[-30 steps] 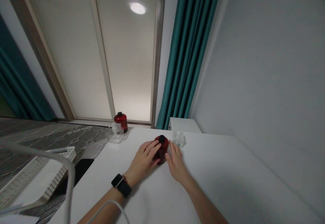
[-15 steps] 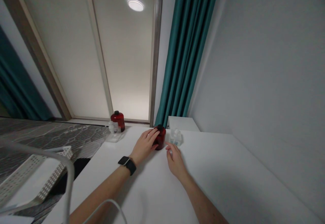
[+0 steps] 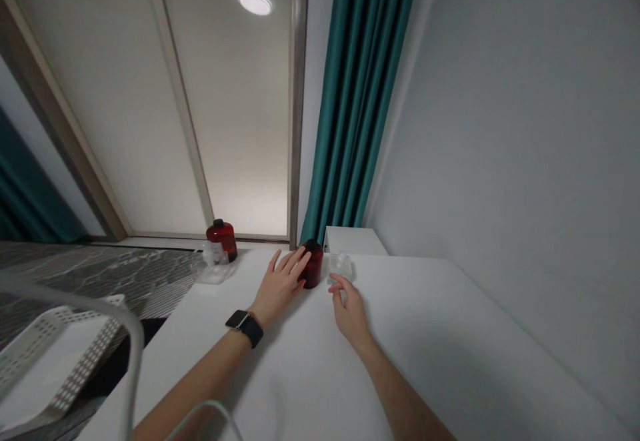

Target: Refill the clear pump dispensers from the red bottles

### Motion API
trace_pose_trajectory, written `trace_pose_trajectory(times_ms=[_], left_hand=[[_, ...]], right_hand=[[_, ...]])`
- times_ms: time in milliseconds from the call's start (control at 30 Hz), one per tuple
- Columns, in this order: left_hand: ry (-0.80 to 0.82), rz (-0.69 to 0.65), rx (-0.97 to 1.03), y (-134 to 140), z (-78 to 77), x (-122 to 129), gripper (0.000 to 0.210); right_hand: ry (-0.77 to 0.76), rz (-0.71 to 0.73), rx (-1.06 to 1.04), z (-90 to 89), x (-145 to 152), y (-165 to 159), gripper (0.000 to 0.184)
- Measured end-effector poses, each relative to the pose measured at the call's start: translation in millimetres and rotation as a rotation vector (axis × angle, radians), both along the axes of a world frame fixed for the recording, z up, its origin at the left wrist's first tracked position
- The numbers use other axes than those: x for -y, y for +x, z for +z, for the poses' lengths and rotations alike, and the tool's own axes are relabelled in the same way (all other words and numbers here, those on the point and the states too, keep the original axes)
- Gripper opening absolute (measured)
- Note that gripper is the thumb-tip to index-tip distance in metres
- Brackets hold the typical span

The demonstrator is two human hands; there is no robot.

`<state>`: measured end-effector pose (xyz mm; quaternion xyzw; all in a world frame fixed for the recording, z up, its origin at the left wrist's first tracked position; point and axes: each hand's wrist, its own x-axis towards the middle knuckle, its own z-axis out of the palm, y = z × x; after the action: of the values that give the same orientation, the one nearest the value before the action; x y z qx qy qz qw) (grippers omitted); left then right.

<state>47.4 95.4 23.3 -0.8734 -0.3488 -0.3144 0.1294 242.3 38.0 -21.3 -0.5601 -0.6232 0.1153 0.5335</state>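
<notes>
My left hand [image 3: 281, 279], with a black watch on the wrist, is open with its fingers spread. Its fingertips overlap the left side of a dark red bottle [image 3: 314, 266] with a black cap, upright near the table's far edge. My right hand [image 3: 349, 307] has loosely bent fingers, the thumb apart from them. Those fingertips reach the front of a small clear plastic item [image 3: 342, 265] just right of the bottle; whether they touch it I cannot tell. A second red bottle [image 3: 223, 239] stands at the far left corner behind another clear plastic piece [image 3: 214, 266].
Both arms extend over a white table [image 3: 300, 374]. A white perforated basket [image 3: 85, 367] lies to the left, below table height. A pale curved tube or cable [image 3: 134, 361] crosses the lower left foreground. Behind the table are a white cabinet [image 3: 354, 241] and a green curtain [image 3: 355, 107].
My left hand has loosened on the bottle, its fingers spreading wider. My right hand has shifted from beside the bottle towards the clear plastic item. The view has turned slightly right.
</notes>
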Motion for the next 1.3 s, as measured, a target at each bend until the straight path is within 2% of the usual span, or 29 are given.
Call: trace_pose_trajectory(times_ms=[133, 300, 433, 533, 633, 833, 1100, 1300], left_hand=[[-0.031, -0.044, -0.014, -12, 1.0, 14, 0.058], [-0.087, -0.081, -0.040, -41, -8.7, 28, 0.039], [-0.152, -0.063, 0.064, -63, -16.0, 35, 0.025], [-0.237, -0.055, 0.166, -73, -15.6, 38, 0.018], [-0.289, -0.077, 0.217, -72, -13.1, 40, 0.019], [-0.309, -0.148, 0.153, -62, -14.3, 46, 0.019], [-0.288, -0.069, 0.203, -67, -14.8, 44, 0.018], [-0.188, 0.057, 0.356, -74, -12.2, 39, 0.017]], right_hand=[[0.006, 0.006, 0.000, 0.5, 2, -3, 0.035], [0.004, 0.045, 0.026, 0.3, 5, -10, 0.035], [0.001, 0.079, 0.058, 1.2, 9, -14, 0.034], [-0.002, 0.119, 0.086, 3.3, 13, -18, 0.032], [-0.006, 0.163, 0.116, 7.0, 17, -24, 0.031], [-0.004, 0.230, 0.155, 14.5, 27, -36, 0.030], [0.010, 0.339, 0.187, 13.5, 39, -52, 0.029], [-0.049, 0.406, 0.063, 12.8, 32, -69, 0.028]])
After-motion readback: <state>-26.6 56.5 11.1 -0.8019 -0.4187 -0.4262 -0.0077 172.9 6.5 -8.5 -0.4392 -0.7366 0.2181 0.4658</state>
